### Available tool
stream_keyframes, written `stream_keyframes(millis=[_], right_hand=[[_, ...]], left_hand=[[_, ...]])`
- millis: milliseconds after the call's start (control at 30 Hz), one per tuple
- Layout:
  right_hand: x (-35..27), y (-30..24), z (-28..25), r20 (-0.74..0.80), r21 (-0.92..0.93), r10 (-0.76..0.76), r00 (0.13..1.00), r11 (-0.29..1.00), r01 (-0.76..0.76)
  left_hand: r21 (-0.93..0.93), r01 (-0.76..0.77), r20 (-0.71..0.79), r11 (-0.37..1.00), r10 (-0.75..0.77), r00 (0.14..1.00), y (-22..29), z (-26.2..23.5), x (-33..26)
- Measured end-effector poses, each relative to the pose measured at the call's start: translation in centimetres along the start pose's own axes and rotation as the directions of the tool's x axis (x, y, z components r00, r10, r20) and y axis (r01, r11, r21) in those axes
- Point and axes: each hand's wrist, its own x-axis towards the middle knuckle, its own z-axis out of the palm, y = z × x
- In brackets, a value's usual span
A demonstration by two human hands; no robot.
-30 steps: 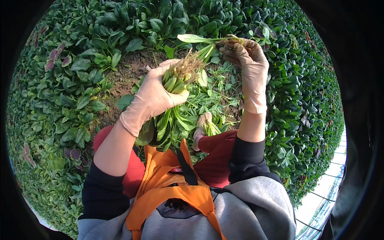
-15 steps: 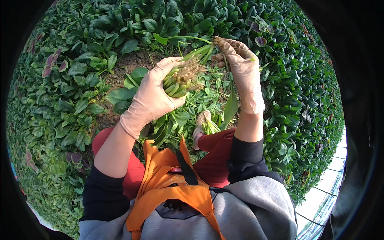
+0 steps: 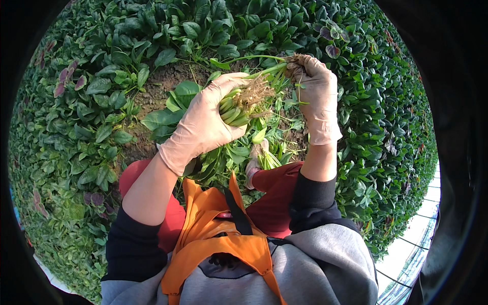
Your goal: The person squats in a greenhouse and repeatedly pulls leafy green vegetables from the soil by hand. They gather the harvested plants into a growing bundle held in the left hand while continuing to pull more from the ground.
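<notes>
Spinach bunch [image 3: 239, 109], roots up and leaves hanging down, sits clamped in the left hand [image 3: 206, 124], whose gloved fingers are curled tight round the pale green stems just below the tangle of roots; the bunch is held above the bare soil patch [image 3: 168, 84] and in front of the orange apron [image 3: 213, 229]; the right hand [image 3: 317, 94], just to the right of the bunch and slightly higher, is pinched closed on a single plant [image 3: 264, 68], gripping it at its root end with the thin stem running leftward toward the bunch. A second ago that right hand held the loose plant further out to the right, its long leaf pointing away from the bunch; half a second ago it had swung in; now the plant's stem lies almost against the bundled roots, which I judge to mean the fresh plant is being added to the handful; the left hand has kept its grip throughout, drifting only a little. Around the soil patch the leafy green bed [image 3: 101, 132] stands dense, with a few purple-tinged leaves [image 3: 330, 40] beyond the right hand.
</notes>
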Motion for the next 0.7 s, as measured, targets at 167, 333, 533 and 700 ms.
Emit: stream_keyframes(millis=[167,333,533,700], right_hand=[[0.7,1.5,-1.6,-0.198,-0.068,0.188,0.962,0.977,-0.204],[-0.1,2.2,-2.6,0.259,-0.517,0.376,0.890,0.832,-0.201],[0.5,-2.5,1.2,0.152,0.668,0.255,0.955,0.686,-0.289],[-0.1,-3.5,4.4,0.246,0.926,0.352,0.903,0.192,-0.326]], left_hand=[[-0.052,0.173,0.001,0.984,-0.174,0.985,0.1,-1.2,-0.1],[-0.205,0.239,-0.023,0.949,-0.249,0.968,-0.1,-1.3,-0.2],[-0.204,0.107,0.023,0.973,-0.105,0.994,0.1,-0.2,-0.6],[-0.159,0.052,0.052,0.986,-0.045,0.998,0.3,0.5,-0.4]])
